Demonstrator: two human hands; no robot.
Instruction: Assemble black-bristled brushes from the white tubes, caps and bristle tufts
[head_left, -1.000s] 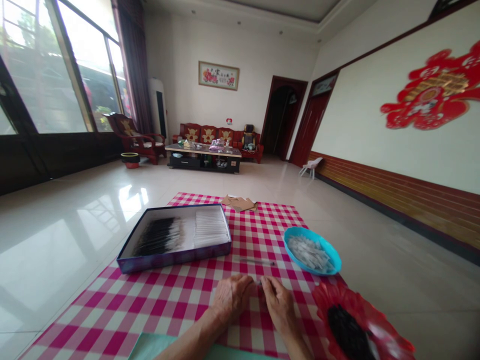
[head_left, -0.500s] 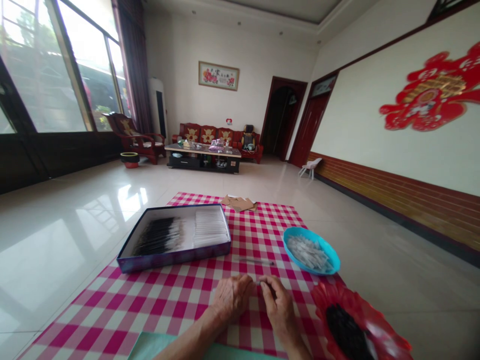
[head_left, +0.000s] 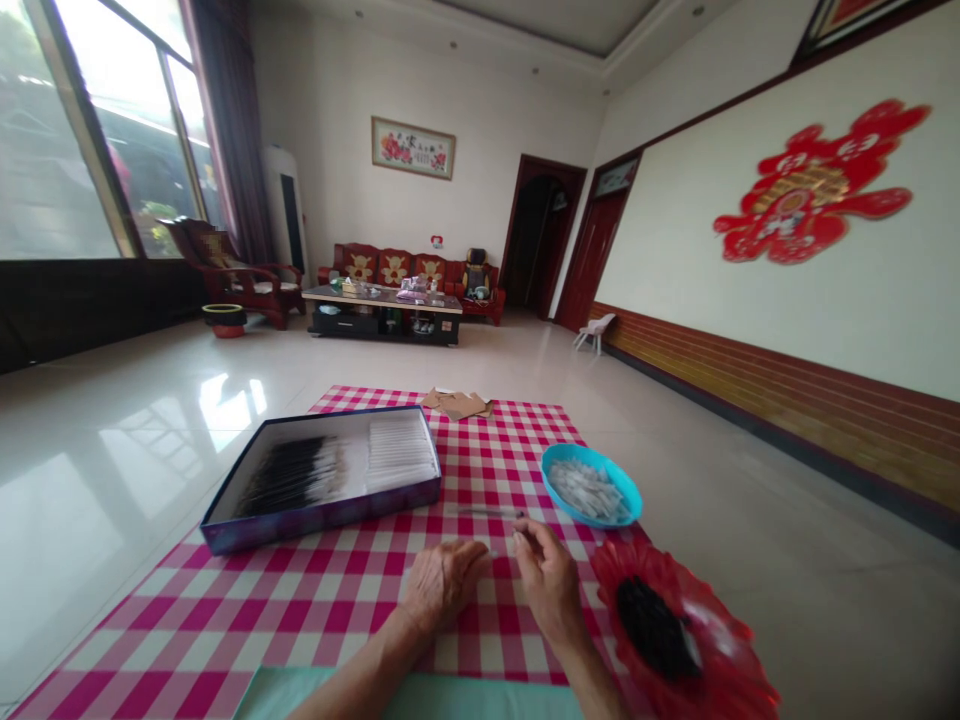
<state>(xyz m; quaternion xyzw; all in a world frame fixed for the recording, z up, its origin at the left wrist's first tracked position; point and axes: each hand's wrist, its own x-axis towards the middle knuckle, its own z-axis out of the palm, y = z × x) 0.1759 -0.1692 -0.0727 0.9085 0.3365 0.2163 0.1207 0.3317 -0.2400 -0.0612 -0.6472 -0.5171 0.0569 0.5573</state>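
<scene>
Left hand, right hand: grip unclear; room leftward over cloth; rightward, cloth-edge side: blue bowl, white pieces; red dish, black pieces

Blurred pale scrap beside the left hand, perhaps plastic

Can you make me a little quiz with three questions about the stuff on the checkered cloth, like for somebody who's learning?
1. True or false: the blue bowl is to the left of the long box.
2. Which hand is nearer the blue bowl?
3. What colour is the pile in the red dish? A white, B black, C green.

Key: 1 false, it is to the right; 2 the right hand; 3 B.
</scene>
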